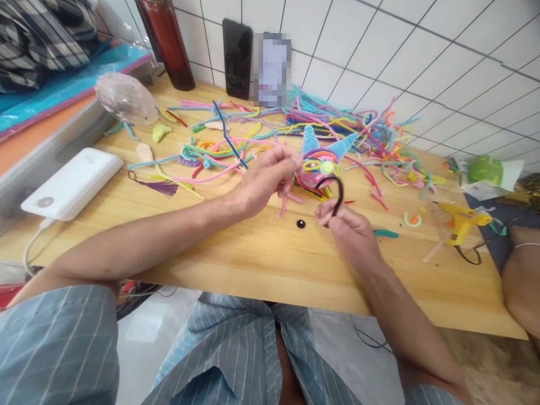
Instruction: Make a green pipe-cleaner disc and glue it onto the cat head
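Note:
My right hand pinches a black pipe cleaner that curves over like a hook. Just left of it my left hand is raised with its fingers curled together; whatever they may hold is hidden. Behind both hands stands a colourful pipe cleaner figure with two blue pointed ears and a round pale-yellow eye. A small shiny black disc lies on the wooden table between my hands. Near my right hand is a short teal piece.
Many coloured pipe cleaners are heaped along the tiled wall. A yellow glue gun rests at the right, near another person's arm. On the left lie a white power bank and a purple tassel. Two phones and a red bottle stand behind.

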{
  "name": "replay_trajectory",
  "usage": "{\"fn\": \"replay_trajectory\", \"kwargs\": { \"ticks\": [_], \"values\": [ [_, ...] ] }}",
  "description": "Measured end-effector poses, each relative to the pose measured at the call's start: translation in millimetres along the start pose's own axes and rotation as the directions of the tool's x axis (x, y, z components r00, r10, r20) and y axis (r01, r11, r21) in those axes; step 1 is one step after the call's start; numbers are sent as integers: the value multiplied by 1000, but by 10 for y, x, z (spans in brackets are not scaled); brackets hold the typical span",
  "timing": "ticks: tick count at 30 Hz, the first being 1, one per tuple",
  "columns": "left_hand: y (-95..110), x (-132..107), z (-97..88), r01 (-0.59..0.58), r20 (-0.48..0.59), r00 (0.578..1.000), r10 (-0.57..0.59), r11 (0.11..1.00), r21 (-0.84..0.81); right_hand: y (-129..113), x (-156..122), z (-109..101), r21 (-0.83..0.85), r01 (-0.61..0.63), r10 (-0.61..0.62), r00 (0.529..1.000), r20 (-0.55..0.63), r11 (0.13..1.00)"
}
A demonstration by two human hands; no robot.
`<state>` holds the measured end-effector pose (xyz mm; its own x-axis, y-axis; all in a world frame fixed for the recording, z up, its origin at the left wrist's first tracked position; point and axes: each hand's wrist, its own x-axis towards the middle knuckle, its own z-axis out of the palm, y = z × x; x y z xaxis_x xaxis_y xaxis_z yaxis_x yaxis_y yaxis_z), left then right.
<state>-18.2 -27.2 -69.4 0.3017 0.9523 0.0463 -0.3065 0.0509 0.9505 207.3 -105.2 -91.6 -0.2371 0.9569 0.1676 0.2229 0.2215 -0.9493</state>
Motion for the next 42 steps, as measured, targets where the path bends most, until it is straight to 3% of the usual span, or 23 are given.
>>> {"fn": "replay_trajectory", "kwargs": {
  "ticks": [3,6,8,12,17,21,26,30,34,36,39,42],
  "values": [
    [-180,-170,122,79,202,975,-94,994,81,-27,7,-11,136,-19,38,989,-143,991],
    [-305,-324,219,56,360,929,-92,993,108,-39,21,16,235,-52,76,993,-93,970],
    [-347,-376,246,42,409,910,-76,995,92,-29,27,41,275,-71,81,996,-25,959],
    [-381,-380,242,107,409,904,-123,992,62,10,27,65,294,-111,98,993,61,949],
    [-392,-341,233,221,393,894,-216,975,32,7,43,8,179,-117,120,993,-6,977],
    [-409,-321,228,377,445,841,-309,923,-71,-37,61,-75,169,-97,106,993,-45,981],
    [-393,-337,220,602,512,737,-441,772,-201,-113,81,-120,131,-90,99,993,-64,987],
    [-363,-353,235,670,531,683,-501,720,-182,-123,75,-90,132,-120,135,984,-114,984],
    [-378,-359,247,612,508,719,-474,778,-139,-94,47,-10,172,-139,166,974,-153,975],
    [-398,-372,249,509,462,793,-398,850,-140,-79,36,37,164,-131,164,964,-208,978],
    [-423,-406,257,235,294,936,-196,966,-105,-44,24,100,135,-100,139,937,-320,986],
    [-432,-437,263,37,186,982,-42,999,33,10,11,140,93,-75,105,919,-381,993]
  ]
}}
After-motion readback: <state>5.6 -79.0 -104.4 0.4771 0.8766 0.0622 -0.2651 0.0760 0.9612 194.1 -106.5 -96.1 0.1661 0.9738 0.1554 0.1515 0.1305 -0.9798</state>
